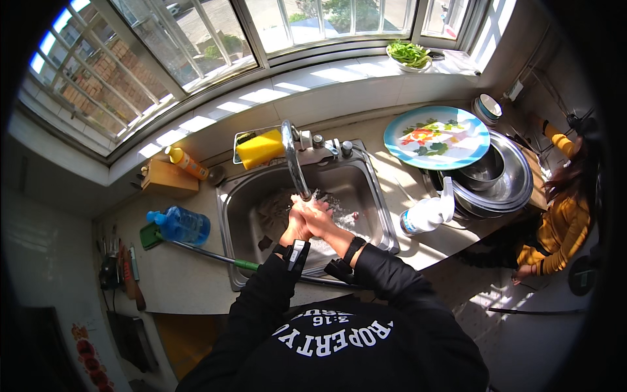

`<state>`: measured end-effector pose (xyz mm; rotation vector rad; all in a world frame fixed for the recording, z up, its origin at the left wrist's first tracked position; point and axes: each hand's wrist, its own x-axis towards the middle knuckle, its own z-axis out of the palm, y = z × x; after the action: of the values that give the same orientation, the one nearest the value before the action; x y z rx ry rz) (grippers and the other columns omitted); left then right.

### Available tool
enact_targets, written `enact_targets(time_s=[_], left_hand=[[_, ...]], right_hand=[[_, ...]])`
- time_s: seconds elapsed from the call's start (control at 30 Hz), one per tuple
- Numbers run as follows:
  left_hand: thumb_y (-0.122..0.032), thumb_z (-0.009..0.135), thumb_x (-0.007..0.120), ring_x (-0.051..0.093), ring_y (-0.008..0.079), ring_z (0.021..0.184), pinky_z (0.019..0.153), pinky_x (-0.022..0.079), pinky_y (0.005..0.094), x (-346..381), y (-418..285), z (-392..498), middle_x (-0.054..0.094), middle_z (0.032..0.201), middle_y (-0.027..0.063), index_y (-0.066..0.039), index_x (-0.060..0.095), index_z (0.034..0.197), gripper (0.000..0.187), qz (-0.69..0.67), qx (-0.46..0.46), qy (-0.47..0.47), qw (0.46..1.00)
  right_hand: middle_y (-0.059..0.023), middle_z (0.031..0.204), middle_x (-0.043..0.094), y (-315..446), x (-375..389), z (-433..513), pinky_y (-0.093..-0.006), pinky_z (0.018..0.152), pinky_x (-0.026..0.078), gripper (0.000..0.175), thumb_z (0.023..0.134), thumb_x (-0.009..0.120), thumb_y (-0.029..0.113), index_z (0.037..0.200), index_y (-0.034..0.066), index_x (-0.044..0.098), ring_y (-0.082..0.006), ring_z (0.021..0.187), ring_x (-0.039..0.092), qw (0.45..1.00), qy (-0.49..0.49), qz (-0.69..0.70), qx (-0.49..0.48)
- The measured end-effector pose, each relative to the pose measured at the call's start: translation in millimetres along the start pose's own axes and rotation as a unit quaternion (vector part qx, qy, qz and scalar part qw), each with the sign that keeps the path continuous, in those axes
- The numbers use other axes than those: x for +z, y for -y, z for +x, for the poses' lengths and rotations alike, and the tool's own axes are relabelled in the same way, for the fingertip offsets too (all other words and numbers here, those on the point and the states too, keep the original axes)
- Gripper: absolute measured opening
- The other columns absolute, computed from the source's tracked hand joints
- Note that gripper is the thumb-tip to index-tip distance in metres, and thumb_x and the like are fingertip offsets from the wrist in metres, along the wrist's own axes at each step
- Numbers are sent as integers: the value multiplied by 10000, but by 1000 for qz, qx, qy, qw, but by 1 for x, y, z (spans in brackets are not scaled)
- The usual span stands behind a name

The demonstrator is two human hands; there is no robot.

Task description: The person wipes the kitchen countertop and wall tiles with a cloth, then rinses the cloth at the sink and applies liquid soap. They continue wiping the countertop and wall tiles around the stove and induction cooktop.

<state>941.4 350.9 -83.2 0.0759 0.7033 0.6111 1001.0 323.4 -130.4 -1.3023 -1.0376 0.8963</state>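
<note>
Water runs from the curved metal faucet (293, 161) over my two hands, which are pressed together above the stainless steel sink (235, 215). My left hand (296, 218) lies against my right hand (318, 218), just under the spout. The fingers overlap under the splashing water, and whether anything small is between the palms is hidden. Water and some dark, blurred matter show in the basin. A yellow sponge (259, 149) rests on a wire rack behind the sink. A green-headed tool with a long metal handle (201, 252) lies across the left counter and the sink's front.
Left are a blue bottle (188, 225), a wooden knife block (169, 179) and a yellow bottle (186, 162). Right are a white pump bottle (426, 215), a floral tray (436, 137) and metal bowls (514, 181). Greens fill a sill bowl (409, 55). A person (563, 235) is at right.
</note>
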Motion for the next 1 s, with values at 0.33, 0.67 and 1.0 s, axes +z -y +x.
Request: enact_targets(time_s=[0.33,0.67,1.0], left_hand=[[-254,994,425,574,183,951,835,482,305,-27,-10,23,594,1037,62,-62,547,1118,259,-7,16,84,996],[-261,958,496,567,179,1046,884,470,324,-16,24,-1,590,1127,57,-40,507,1281,392,152,123,-42,980],[-97,816,675,547,109,738,627,452,246,12,-6,-34,561,829,-3,-77,563,936,166,347,137,75,925]], right_hand=[[-57,1291,501,29,1,-24,-263,998,371,532,984,529,237,1443,49,338,-126,1199,454,973,49,177,143],[2,718,548,-20,-23,37,-256,538,425,187,951,571,220,831,77,584,-100,613,525,874,16,460,157],[-14,733,567,-11,-5,34,-296,526,398,177,910,574,240,833,91,629,-118,623,525,920,74,256,289]])
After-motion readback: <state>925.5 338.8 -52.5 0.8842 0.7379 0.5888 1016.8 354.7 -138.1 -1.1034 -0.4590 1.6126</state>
